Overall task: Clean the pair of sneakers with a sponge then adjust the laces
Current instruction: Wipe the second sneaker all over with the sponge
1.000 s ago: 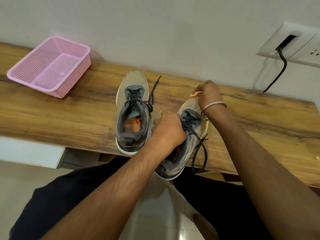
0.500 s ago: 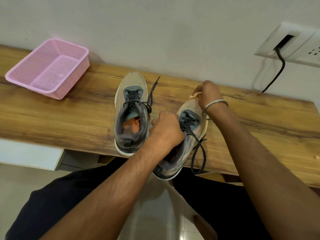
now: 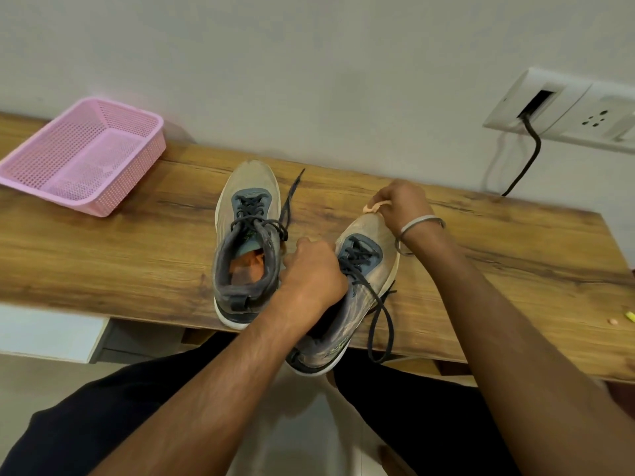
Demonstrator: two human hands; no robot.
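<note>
Left hand [image 3: 314, 273] grips the right sneaker [image 3: 357, 286] at its collar; right hand [image 3: 398, 201] fingers pinch the sponge [image 3: 372, 207] at its toe. Best to keep the collar grip firm and scrub with short strokes on the toe just under the fingers.

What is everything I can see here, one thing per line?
Basket: one, pink, left end of the table.
Table: one, wooden, against the wall.
Left sneaker: one, grey and tan, flat on the table.
Right sneaker: one, same colours, tilted over the table's edge.
Sponge: one, peach, at that sneaker's toe.
Socket plate: one, white, on the wall, with a black cable.
Left hand: grips the right sneaker's collar.
Right hand: pinches the sponge; metal bangle on wrist.
</note>
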